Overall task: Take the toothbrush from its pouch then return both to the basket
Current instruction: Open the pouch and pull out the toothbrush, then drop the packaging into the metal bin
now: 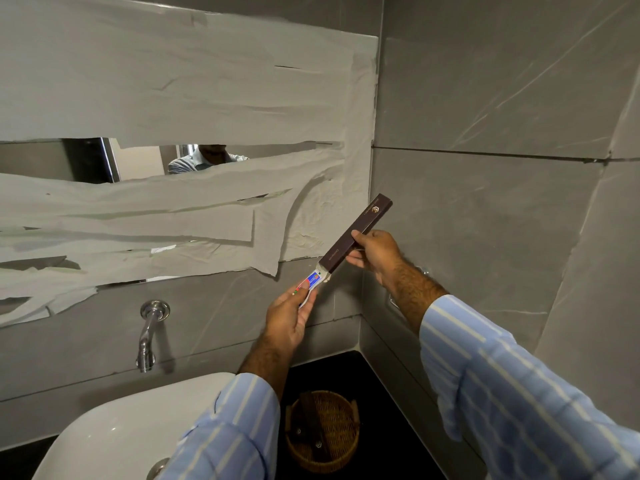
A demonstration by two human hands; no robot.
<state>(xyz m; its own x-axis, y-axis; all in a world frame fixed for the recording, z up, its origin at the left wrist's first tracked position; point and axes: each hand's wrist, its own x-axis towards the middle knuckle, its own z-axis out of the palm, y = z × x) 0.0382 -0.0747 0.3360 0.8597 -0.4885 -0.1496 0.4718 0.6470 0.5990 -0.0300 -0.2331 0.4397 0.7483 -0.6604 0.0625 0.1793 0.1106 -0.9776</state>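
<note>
My right hand [372, 252] grips a long dark brown pouch [356, 233], held slanted in the air in front of the grey wall. From the pouch's lower open end sticks a small white packet with red and blue print [312, 285], pinched by the thumb and fingers of my left hand [289, 315]. The toothbrush itself is hidden; I cannot tell it apart from the packet. A round wicker basket [323, 459] stands on the dark counter below my hands, with a dark flat item lying in it.
A white washbasin [124, 431] sits at the lower left, under a chrome wall tap [149, 332]. Paper strips cover most of the mirror [138, 161]. The black counter [388, 393] runs into the corner of the grey tiled walls.
</note>
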